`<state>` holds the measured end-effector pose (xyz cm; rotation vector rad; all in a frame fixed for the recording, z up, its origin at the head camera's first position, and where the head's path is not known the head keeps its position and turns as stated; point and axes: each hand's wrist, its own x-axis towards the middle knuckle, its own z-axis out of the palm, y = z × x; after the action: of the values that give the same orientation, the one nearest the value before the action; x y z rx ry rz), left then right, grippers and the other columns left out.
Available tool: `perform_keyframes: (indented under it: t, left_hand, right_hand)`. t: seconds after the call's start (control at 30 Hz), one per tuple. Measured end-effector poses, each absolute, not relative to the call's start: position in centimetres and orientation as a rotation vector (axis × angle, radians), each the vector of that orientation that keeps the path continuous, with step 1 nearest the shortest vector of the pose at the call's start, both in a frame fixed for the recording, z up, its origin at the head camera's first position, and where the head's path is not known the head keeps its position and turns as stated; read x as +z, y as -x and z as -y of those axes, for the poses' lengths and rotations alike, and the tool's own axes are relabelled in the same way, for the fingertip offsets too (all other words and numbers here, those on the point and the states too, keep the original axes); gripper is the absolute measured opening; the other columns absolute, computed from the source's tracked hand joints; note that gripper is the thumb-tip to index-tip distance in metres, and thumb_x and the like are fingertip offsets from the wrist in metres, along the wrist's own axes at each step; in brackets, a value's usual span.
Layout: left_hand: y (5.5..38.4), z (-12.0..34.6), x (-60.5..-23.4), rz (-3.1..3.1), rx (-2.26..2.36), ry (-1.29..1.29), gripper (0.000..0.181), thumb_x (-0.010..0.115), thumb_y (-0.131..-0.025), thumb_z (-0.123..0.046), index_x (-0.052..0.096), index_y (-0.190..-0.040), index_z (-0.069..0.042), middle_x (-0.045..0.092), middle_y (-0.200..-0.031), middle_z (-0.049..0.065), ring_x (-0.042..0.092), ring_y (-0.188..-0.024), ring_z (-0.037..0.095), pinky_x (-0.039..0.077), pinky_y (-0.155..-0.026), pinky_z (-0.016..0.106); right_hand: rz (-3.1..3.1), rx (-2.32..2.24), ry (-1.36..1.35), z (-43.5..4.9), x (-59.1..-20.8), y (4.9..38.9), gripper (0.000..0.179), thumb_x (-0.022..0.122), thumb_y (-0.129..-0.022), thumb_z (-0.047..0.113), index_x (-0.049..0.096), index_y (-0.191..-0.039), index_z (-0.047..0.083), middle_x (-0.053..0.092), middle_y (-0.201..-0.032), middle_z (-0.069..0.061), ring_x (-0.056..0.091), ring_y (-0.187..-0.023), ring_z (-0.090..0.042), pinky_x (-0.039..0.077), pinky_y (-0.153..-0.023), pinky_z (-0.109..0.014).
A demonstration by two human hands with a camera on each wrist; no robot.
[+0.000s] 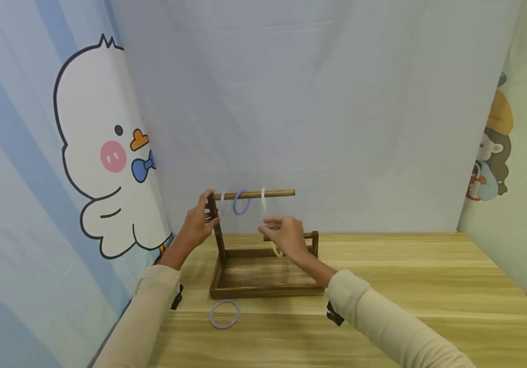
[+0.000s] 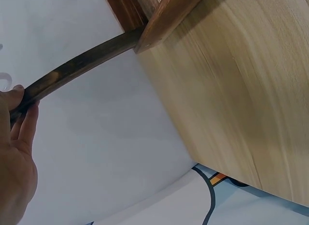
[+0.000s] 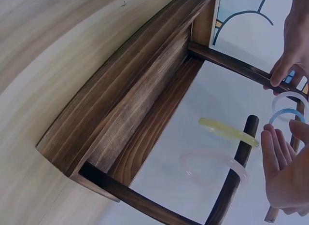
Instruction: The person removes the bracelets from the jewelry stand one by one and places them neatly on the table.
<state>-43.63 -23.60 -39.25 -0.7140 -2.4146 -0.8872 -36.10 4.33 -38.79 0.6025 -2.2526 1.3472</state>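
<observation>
My left hand (image 1: 197,225) grips the top of the tall upright post (image 1: 219,235) of a dark wooden bangle stand (image 1: 268,293), thumb on one side and fingers on the other. From the upper bar (image 1: 282,193) hang a blue bangle (image 1: 234,204), a white bangle (image 1: 264,202) and, close to the post, another pale one (image 1: 222,196). Just under the white bangle is my right hand (image 1: 286,235), its fingers extended and nothing seen in them. Beneath that hand, a yellow bangle (image 3: 227,131) and a clear pinkish bangle (image 3: 240,171) hang on the lower bar (image 3: 227,196).
A purple bangle (image 1: 211,315) lies flat on the wood-grain table (image 1: 406,306) in front of the stand. Behind the table hangs a pale grey cloth (image 1: 337,112). A curtain with a cartoon bird (image 1: 88,117) stands close on the left.
</observation>
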Motion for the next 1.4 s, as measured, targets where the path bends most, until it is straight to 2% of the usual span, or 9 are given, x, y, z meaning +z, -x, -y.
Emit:
perform_keyframes:
  t: [0.33,0.63,1.1,1.4]
  left_hand:
    - [43.5,23.7,-39.3,2.39,-0.882,0.74,0.086,0.072,-0.091,0.012,0.024,-0.158,-0.01,0.059,-0.122,0.033,0.07,-0.106,0.049,0.063,-0.089,0.049]
    - [43.8,23.8,-39.4,2.374,-0.868,0.745,0.086,0.073,-0.09,0.014,0.024,-0.157,-0.009,0.06,-0.119,0.032,0.071,-0.103,0.049,0.064,-0.087,0.049]
    - [43.3,23.5,-38.7,2.407,-0.894,0.698,0.086,0.072,-0.091,0.012,0.024,-0.159,-0.01,0.06,-0.124,0.033,0.069,-0.108,0.05,0.063,-0.09,0.049]
    - [43.2,23.7,-38.8,2.417,-0.894,0.695,0.085,0.072,-0.091,0.012,0.025,-0.158,-0.01,0.061,-0.125,0.033,0.07,-0.109,0.047,0.063,-0.09,0.047]
  right_hand:
    - [2.206,1.332,-0.497,-4.6,-38.5,36.7,0.028,0.082,-0.092,0.018,0.078,-0.113,-0.001,0.079,-0.098,-0.014,0.079,-0.081,-0.024,0.066,-0.063,-0.033]
    - [2.167,1.351,-0.497,-4.6,-38.5,37.7,0.035,0.083,-0.091,0.018,0.076,-0.116,-0.005,0.078,-0.105,-0.018,0.078,-0.091,-0.028,0.067,-0.078,-0.04]
    - [2.169,1.331,-0.489,-4.1,-38.3,39.0,0.043,0.085,-0.09,0.023,0.074,-0.12,-0.005,0.076,-0.11,-0.02,0.077,-0.099,-0.03,0.066,-0.083,-0.041]
    - [2.132,1.369,-0.466,-3.5,-38.5,39.6,0.04,0.084,-0.091,0.022,0.074,-0.121,-0.003,0.075,-0.114,-0.019,0.076,-0.103,-0.029,0.065,-0.088,-0.039]
